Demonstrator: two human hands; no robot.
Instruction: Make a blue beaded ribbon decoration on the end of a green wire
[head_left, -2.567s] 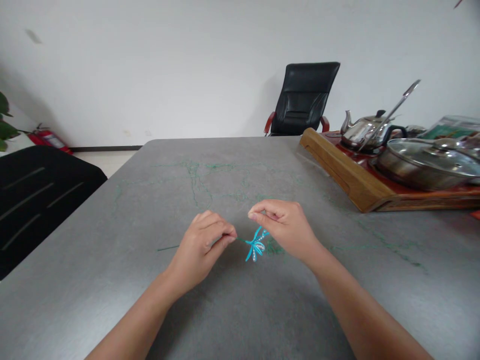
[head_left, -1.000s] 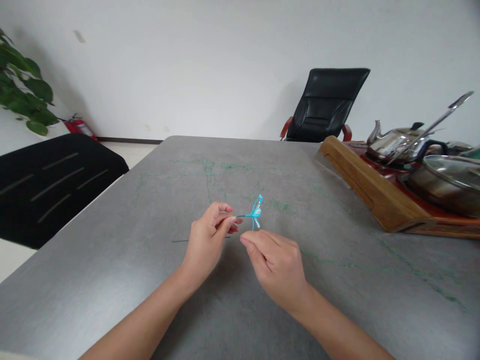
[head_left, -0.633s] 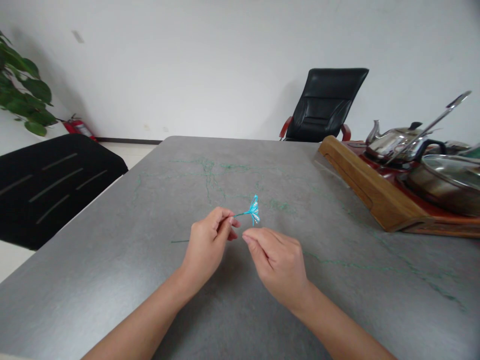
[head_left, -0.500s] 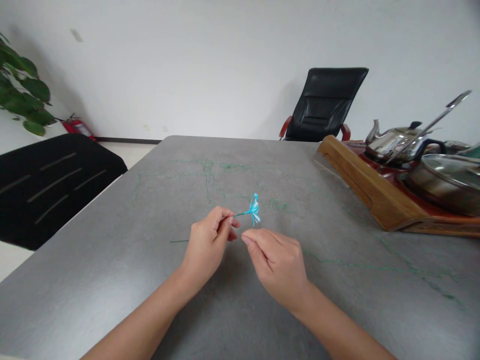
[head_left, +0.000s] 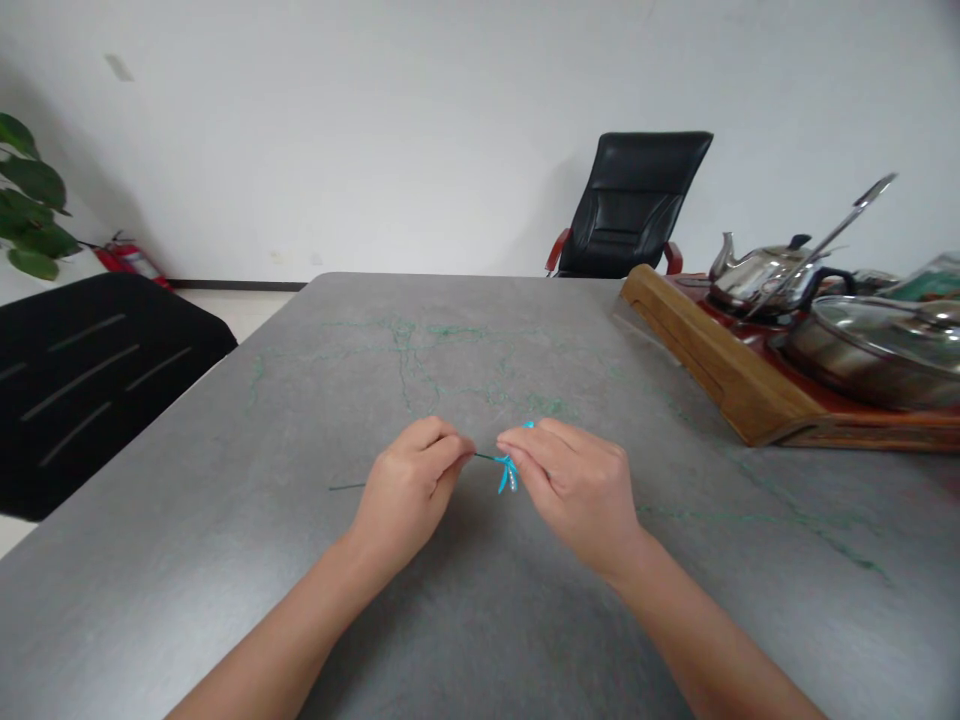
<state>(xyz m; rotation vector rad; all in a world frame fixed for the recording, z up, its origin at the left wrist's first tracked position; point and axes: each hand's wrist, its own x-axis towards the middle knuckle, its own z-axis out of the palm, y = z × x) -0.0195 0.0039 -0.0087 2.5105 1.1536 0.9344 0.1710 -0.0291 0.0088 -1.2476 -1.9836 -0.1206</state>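
Note:
A small blue flower [head_left: 508, 474] with shiny petals hangs over the middle of the grey table, on a thin dark green stem [head_left: 346, 487]. The stem's long end sticks out to the left, behind my left hand [head_left: 412, 478], which pinches it just left of the flower. My right hand [head_left: 574, 485] is closed with thumb and forefinger on the flower's petals, covering part of them. A bit of blue shows above the right fingertips, and more petals point down beneath them.
The grey table [head_left: 225, 560] has green vein marks. At the right, a wooden tray [head_left: 720, 375] bears a metal kettle [head_left: 761, 275] and a lidded pan [head_left: 870, 355]. Black chairs [head_left: 630, 205] stand behind and at left.
My right hand has moved up onto the flower and now pinches its petals. The flower sits lower and is partly covered; my left fingers have closed together. The view has shifted slightly.

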